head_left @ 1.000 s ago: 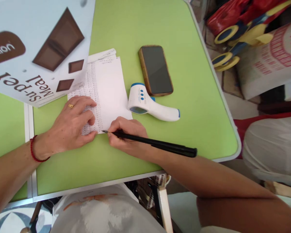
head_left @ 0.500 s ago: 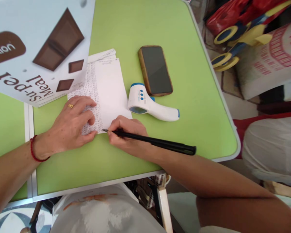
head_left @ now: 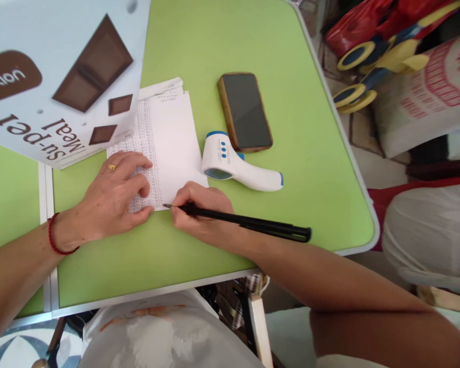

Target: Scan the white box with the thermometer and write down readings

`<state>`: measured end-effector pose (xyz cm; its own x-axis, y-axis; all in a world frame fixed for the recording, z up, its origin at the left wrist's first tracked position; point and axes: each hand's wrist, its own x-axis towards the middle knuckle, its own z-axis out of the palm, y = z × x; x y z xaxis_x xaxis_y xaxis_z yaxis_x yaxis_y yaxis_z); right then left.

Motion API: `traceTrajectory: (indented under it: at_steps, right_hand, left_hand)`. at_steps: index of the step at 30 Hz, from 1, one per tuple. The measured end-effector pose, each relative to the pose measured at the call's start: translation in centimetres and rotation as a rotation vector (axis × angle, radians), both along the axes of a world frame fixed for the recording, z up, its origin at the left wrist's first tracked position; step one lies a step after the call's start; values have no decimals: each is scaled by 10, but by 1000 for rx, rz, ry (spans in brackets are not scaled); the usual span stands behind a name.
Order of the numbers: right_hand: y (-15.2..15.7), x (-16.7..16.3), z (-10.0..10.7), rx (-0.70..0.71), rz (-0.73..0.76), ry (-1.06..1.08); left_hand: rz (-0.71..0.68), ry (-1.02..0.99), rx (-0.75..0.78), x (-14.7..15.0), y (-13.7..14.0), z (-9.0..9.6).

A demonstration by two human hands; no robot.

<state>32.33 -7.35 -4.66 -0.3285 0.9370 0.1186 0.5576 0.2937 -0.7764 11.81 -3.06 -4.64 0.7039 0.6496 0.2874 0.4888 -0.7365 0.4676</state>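
Note:
A black pen [head_left: 245,221] is pinched in my right hand [head_left: 205,209], its tip on the lower edge of a white sheet of paper [head_left: 176,138]. Dense columns of small handwriting cover the left part of that sheet; its right part is mostly blank. My left hand [head_left: 118,197] rests on the written side, fingers bent and apart, holding nothing. A ring and a red bracelet show on that arm. Just right of the paper lies a white and blue infrared thermometer [head_left: 239,166], touching or close to a phone [head_left: 247,112] in a brown case.
A large light-blue box [head_left: 61,76] with chocolate pictures stands on the green table [head_left: 276,46] at the upper left, covering part of the papers. Beyond the table's right edge are a printed sack [head_left: 429,102], yellow-and-blue handles [head_left: 356,92] and a white covered seat [head_left: 429,230].
The pen's tip has shifted very slightly right and its back end has tipped a little. My left hand stays in place.

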Motion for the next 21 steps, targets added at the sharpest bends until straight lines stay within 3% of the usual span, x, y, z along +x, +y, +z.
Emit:
traceTrajectory:
  at_steps: [7, 11, 15, 21]
  right_hand:
    - [-2, 2, 3, 31, 1, -7]
    - [2, 3, -1, 336, 8, 55]
    - [11, 8, -6, 555, 92, -229]
    - [18, 6, -14, 621, 73, -633]
  left_hand:
    - [5, 7, -14, 0, 0, 1]
    - [12, 26, -18, -1, -1, 3]
    - [20, 59, 30, 0, -3, 6]
    - [-16, 201, 67, 5, -15, 23]
